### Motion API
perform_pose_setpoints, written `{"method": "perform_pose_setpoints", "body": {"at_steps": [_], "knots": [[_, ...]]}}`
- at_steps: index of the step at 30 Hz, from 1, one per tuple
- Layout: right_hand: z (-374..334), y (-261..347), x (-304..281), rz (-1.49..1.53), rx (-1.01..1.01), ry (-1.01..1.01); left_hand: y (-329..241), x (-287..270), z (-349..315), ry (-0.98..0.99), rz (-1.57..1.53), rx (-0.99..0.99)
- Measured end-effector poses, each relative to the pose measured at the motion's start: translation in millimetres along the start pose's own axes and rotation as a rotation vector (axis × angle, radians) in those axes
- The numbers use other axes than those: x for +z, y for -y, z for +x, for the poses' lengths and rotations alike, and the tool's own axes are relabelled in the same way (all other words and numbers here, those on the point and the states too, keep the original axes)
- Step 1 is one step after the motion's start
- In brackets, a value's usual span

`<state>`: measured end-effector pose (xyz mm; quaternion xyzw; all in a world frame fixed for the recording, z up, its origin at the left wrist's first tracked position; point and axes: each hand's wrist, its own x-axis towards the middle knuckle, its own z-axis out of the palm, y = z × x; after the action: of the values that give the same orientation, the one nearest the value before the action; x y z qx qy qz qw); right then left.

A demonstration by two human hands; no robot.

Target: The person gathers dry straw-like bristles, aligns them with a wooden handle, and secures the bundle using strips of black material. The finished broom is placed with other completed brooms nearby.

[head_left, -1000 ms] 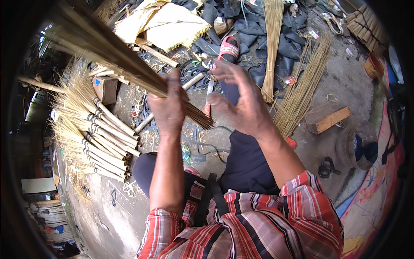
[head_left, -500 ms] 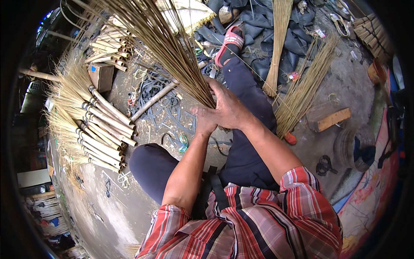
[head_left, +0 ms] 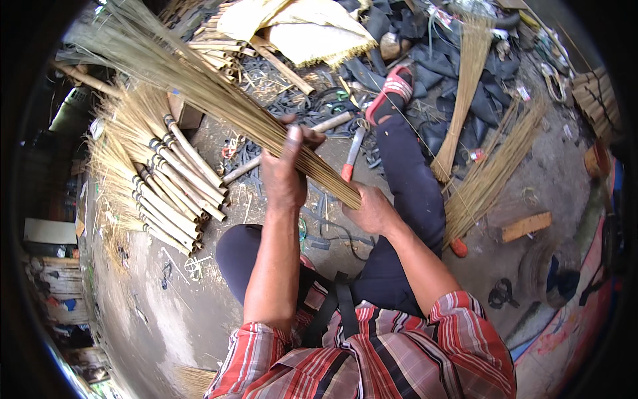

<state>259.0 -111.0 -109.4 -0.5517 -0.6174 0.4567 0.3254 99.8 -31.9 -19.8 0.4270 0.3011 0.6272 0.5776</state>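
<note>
A long bundle of thin dry broom grass slants across in front of me, its loose tips blurred at the upper left. My left hand is wrapped around the middle of the stalks, thumb on top. My right hand closes on the butt end of the same bundle, above my right thigh. Just beyond that end, a knife with a red handle lies on the floor.
Finished brooms with bamboo handles lie in a row at the left. Black rubber strips litter the floor ahead. More broom grass lies right of my leg, near a wooden block. A pale sack lies at the far side.
The bundle has swung lower toward the left. My left hand has shifted up along the stalks, apart from my right hand, which now grips the butt end. The red-handled knife has come into sight.
</note>
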Motion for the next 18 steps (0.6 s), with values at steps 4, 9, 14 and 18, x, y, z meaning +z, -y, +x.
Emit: {"method": "perform_pose_setpoints", "body": {"at_steps": [4, 9, 14, 18], "knots": [[1.2, 23.6, 1.7, 0.166, 0.031, 0.233, 27.3, -2.5, -31.9, -0.045, -0.105, -0.563], [-11.2, 31.8, 16.0, -0.185, 0.063, -0.075, 47.8, -4.5, -35.3, -0.224, 0.015, -0.438], [-11.7, 18.2, 1.2, 0.495, 0.233, 0.385, 45.8, -5.3, -42.7, -0.045, -0.318, -0.549], [-11.4, 17.2, 10.5, -0.023, 0.100, 0.003, 50.1, -0.1, -40.8, -0.192, -0.021, -0.413]]}}
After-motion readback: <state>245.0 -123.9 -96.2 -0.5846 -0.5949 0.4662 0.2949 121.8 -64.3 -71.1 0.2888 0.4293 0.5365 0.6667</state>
